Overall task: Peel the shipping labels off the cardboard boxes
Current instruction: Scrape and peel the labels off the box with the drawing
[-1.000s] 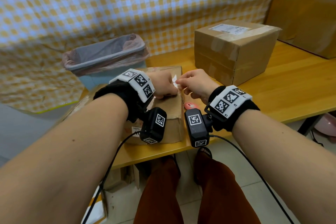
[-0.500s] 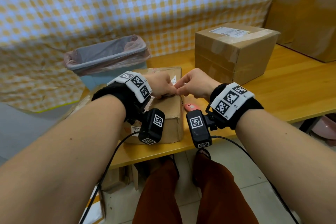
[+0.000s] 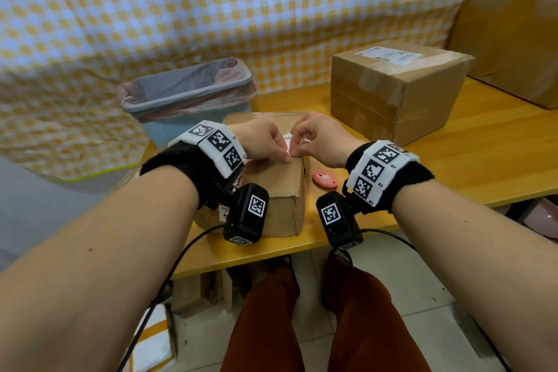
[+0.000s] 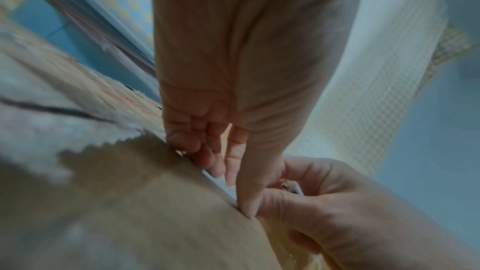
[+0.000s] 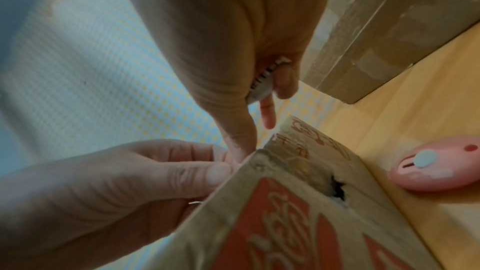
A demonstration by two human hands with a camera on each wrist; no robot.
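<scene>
While the person's left hand [image 3: 262,142] is pressing down on top of the small cardboard box [image 3: 280,190] at the centre of the head view, its fingers [image 4: 207,151] are curling against the box's far right edge, with the thumb tip meeting the other hand there. Left of it, in the upper left of the frame, a blue waste bin [image 3: 184,100] lined with a pinkish bag is standing at the end of the tabletop [image 3: 483,160], touching or just beside the small box. Between the two hands, a white scrap of shipping label [image 3: 288,142] is sticking up from the box's top edge. Just right of it, the right hand [image 3: 320,139] is pinching that scrap between thumb and forefinger, and its wrist view shows barcode-printed paper [image 5: 262,81] tucked under the curled fingers [image 5: 267,114]. Lower right of the box, a pink oval gadget [image 3: 324,180] is lying on the tabletop. In the upper right, a larger taped cardboard box [image 3: 398,93] is sitting with an unpeeled white label [image 3: 389,55] flat on its top.
</scene>
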